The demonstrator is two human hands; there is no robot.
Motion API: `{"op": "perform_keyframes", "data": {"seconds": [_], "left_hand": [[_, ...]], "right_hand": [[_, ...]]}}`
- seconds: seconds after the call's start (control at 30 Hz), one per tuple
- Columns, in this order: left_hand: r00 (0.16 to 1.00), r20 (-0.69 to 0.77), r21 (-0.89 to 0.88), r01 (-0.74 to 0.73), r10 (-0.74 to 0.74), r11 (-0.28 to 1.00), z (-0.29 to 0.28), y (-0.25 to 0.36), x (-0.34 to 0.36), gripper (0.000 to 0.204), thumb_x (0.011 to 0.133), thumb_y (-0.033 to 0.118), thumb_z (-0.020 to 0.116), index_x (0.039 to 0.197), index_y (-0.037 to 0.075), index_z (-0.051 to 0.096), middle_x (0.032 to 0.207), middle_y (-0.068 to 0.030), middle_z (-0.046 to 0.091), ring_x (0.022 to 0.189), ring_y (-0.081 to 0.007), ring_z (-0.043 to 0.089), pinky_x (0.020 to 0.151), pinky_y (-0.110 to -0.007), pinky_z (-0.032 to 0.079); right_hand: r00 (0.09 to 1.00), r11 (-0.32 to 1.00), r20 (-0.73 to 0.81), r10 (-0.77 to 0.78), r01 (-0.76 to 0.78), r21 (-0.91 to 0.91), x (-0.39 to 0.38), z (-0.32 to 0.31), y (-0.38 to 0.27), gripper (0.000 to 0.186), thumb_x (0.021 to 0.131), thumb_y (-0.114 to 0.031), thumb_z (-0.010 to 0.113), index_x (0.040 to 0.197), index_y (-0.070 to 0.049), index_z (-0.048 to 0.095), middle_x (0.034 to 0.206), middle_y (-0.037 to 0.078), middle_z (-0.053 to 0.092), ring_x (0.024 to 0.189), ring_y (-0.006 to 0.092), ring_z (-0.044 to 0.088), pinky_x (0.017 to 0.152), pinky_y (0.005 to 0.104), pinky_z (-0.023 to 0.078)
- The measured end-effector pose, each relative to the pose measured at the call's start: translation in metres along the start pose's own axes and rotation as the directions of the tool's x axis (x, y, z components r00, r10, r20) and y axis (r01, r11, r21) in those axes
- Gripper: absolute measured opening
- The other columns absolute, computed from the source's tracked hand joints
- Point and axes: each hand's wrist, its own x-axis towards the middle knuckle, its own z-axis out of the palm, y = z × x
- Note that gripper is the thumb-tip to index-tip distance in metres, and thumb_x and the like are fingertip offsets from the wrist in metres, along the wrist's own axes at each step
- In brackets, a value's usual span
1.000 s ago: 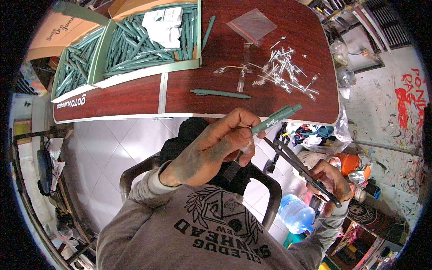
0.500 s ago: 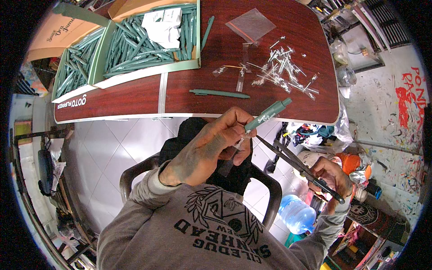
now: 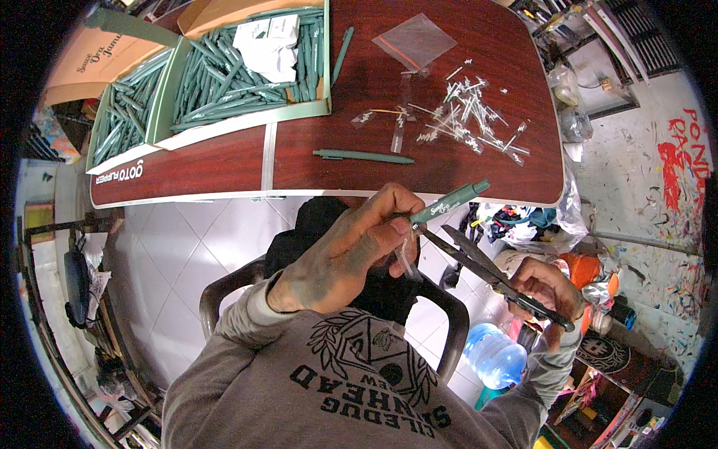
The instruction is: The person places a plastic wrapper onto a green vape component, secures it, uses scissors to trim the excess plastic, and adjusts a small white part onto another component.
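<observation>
My left hand is closed on a dark green pen with white lettering, its button end pointing up and to the right. A thin clear strip hangs from the same fingers. My right hand grips dark scissors, the blades apart. One blade tip reaches the strip or the pen by my left fingertips; I cannot tell whether it touches. Beyond my hands, another green pen lies near the table's front edge. Small clear strips with white lettering are heaped at the right of the table.
A dark red table stands ahead, with an open box of green pens at its left. A clear plastic bag lies at the back. One pen rests beside the box. A blue water jug stands low at the right.
The pen has tilted lower, its button end dropping toward the right. The scissors' blades have spread and moved slightly, with one tip now nearer my left fingertips.
</observation>
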Motion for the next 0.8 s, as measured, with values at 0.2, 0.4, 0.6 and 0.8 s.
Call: {"op": "perform_keyframes", "data": {"seconds": [0.2,0.4,0.6,0.8], "left_hand": [[0.990,-0.049,0.101,-0.126,0.132,0.987,0.002,-0.007,0.002,0.030,0.106,0.029,0.034,0.110,0.002,0.046,0.075,-0.0028,0.047,0.067,-0.0104,0.045,0.064,-0.027,0.040],[0.962,-0.055,0.410,-0.222,0.267,0.885,0.000,-0.007,0.002,0.029,0.106,0.029,0.035,0.112,0.002,0.044,0.069,-0.0053,0.049,0.057,-0.0164,0.052,0.056,-0.031,0.043],[0.929,-0.035,0.643,-0.261,0.368,0.720,0.000,0.004,0.003,0.028,0.106,0.028,0.036,0.114,0.002,0.043,0.069,-0.0143,0.057,0.063,-0.0363,0.064,0.054,-0.040,0.046],[0.948,-0.180,0.438,-0.162,0.263,0.884,-0.023,-0.006,0.006,0.030,0.106,0.031,0.038,0.115,0.003,0.044,0.078,-0.0093,0.061,0.063,-0.0189,0.059,0.059,-0.032,0.046]], "right_hand": [[0.983,0.984,0.119,-0.140,0.124,0.130,0.013,0.005,0.000,0.091,0.057,-0.035,0.095,0.120,0.003,0.044,0.082,0.005,0.056,0.065,0.0123,0.053,0.054,0.0278,0.041],[0.991,0.985,0.037,-0.126,0.121,0.122,0.005,0.004,0.010,0.083,0.056,-0.025,0.096,0.118,0.001,0.047,0.072,0.003,0.055,0.059,0.0104,0.050,0.048,0.0262,0.036],[0.983,0.990,-0.125,0.135,-0.138,-0.016,0.006,0.014,-0.001,0.067,0.056,-0.011,0.095,0.110,-0.001,0.056,0.078,0.004,0.064,0.065,0.0097,0.056,0.053,0.0256,0.041],[0.996,0.858,-0.046,0.070,-0.084,-0.507,0.019,0.043,-0.007,0.067,0.057,-0.022,0.096,0.109,-0.002,0.060,0.079,0.007,0.070,0.070,0.0111,0.065,0.058,0.0263,0.047]]}}
